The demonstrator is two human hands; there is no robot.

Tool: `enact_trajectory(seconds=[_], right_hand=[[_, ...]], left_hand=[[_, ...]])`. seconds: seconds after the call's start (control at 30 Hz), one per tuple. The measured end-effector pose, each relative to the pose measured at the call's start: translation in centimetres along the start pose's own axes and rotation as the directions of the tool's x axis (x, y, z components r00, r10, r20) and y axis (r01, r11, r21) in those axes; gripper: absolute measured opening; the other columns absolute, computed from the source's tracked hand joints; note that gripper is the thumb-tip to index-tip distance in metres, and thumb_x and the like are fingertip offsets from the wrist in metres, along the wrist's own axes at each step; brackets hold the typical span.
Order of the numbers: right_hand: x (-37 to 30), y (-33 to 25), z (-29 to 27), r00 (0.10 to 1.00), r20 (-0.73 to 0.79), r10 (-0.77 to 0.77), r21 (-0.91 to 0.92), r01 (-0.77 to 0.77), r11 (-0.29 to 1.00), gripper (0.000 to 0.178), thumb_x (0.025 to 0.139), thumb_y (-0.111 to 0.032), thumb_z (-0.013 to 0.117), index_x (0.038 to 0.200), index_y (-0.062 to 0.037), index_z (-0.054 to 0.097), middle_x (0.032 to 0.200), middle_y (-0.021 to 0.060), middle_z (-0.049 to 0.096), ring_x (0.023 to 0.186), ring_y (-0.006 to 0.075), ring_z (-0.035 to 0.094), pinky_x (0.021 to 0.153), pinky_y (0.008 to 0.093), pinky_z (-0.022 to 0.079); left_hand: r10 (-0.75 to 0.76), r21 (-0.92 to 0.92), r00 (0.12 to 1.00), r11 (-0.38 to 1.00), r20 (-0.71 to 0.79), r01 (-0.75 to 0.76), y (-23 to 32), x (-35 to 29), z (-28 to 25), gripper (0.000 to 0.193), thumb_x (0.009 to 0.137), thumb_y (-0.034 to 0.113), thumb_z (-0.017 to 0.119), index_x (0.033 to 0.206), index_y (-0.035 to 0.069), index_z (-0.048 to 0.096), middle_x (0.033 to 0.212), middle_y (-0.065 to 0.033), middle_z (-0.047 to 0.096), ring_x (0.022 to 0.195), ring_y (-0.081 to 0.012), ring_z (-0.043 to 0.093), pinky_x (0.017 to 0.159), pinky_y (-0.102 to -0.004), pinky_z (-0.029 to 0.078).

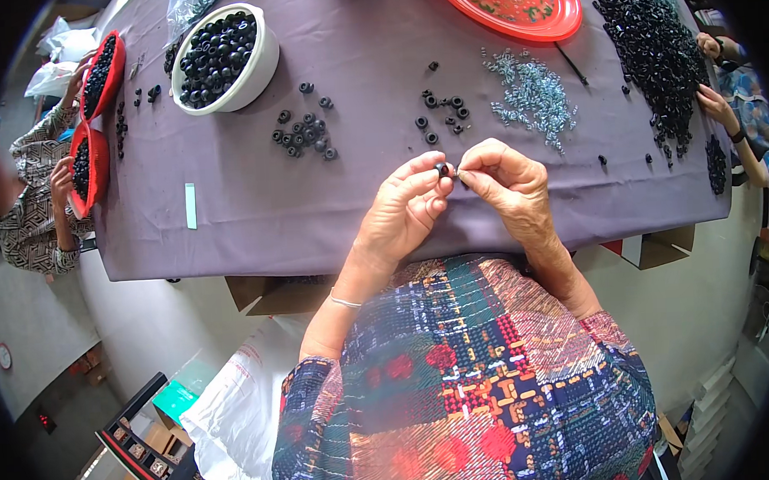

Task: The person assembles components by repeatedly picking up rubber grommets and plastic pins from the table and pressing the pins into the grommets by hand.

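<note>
Close together over the table's near side, my two hands almost meet at the fingertips. My left hand (410, 197) pinches a small black round cap-like part (443, 170), its open end showing. The fingers of my right hand (505, 184) are pressed together beside it on something tiny that I cannot make out. Just beyond my hands lies a loose group of black round parts (431, 138). A second cluster of black round parts (305, 134) sits further left. To the right is a spread of small clear bluish pieces (534, 97).
A white tub (264, 59) full of black parts stands at the back left. A red tray (564, 24) lies at the back, with a large heap of black pieces (644, 44) to its right. A person (38, 189) handles red containers (93, 164) at left; another person's hand (719, 109) reaches in at right.
</note>
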State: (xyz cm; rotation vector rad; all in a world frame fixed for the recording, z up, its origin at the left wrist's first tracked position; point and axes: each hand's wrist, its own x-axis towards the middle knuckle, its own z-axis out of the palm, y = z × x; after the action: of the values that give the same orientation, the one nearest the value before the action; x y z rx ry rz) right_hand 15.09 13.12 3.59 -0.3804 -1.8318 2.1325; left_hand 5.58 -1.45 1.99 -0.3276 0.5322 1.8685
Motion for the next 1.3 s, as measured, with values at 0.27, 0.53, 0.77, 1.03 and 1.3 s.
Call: enact_trajectory(seconds=[0.27, 0.53, 0.77, 1.03, 1.3], right_hand=[[0.2, 0.3, 0.0, 0.994, 0.055, -0.096, -0.126, 0.102, 0.987, 0.010, 0.081, 0.009, 0.061, 0.089, 0.0027, 0.060, 0.088, 0.0045, 0.055, 0.082, 0.0093, 0.055, 0.072, 0.0204, 0.045], [0.1, 0.7, -0.1, 0.994, 0.090, 0.067, 0.038, -0.070, 0.997, 0.010, 0.080, 0.002, 0.066, 0.083, -0.0034, 0.058, 0.079, -0.0027, 0.055, 0.071, 0.0035, 0.051, 0.062, 0.0193, 0.042], [-0.7, -0.8, -1.2, 0.865, 0.353, 0.357, 0.201, -0.443, 0.873, 0.018, 0.079, 0.004, 0.066, 0.089, -0.0026, 0.053, 0.082, 0.0005, 0.053, 0.078, 0.0087, 0.055, 0.071, 0.0221, 0.045], [1.3, -0.6, -3.5, 0.992, -0.089, -0.089, -0.507, 0.032, 0.861, 0.008, 0.081, 0.003, 0.062, 0.087, -0.0017, 0.060, 0.078, -0.0023, 0.051, 0.069, 0.0037, 0.048, 0.060, 0.0182, 0.039], [3.7, 1.9, -0.4, 0.939, 0.007, -0.343, -0.953, 0.110, 0.281, 0.023, 0.073, -0.025, 0.071, 0.081, -0.0079, 0.058, 0.078, 0.0050, 0.056, 0.072, 0.0243, 0.057, 0.061, 0.0367, 0.044]], left_hand=[[0.027, 0.056, 0.999, 0.998, 0.043, -0.029, -0.2, -0.1, -0.4, 0.024, 0.086, 0.003, 0.060, 0.110, -0.001, 0.056, 0.095, -0.0091, 0.063, 0.084, -0.0156, 0.063, 0.064, -0.0231, 0.054], [0.049, 0.202, 0.997, 0.978, 0.055, -0.059, -0.1, -0.8, -0.7, 0.022, 0.086, 0.003, 0.062, 0.107, -0.001, 0.059, 0.095, -0.0095, 0.064, 0.081, -0.0144, 0.063, 0.064, -0.0235, 0.052], [-0.110, 0.381, 0.986, 0.923, 0.126, 0.054, -0.2, -2.0, -0.7, 0.019, 0.084, 0.001, 0.062, 0.103, 0.000, 0.060, 0.091, -0.0101, 0.064, 0.078, -0.0156, 0.063, 0.063, -0.0235, 0.051], [-0.048, 0.119, 0.988, 0.992, 0.150, 0.030, 0.2, -2.2, -2.6, 0.018, 0.083, 0.002, 0.060, 0.101, 0.006, 0.059, 0.096, -0.0079, 0.062, 0.077, -0.0121, 0.059, 0.062, -0.0213, 0.048], [0.015, 0.031, 0.990, 0.999, 0.143, -0.019, 0.7, -2.1, -2.6, 0.019, 0.082, -0.001, 0.059, 0.100, 0.007, 0.061, 0.095, -0.0100, 0.060, 0.078, -0.0136, 0.056, 0.061, -0.0227, 0.046]])
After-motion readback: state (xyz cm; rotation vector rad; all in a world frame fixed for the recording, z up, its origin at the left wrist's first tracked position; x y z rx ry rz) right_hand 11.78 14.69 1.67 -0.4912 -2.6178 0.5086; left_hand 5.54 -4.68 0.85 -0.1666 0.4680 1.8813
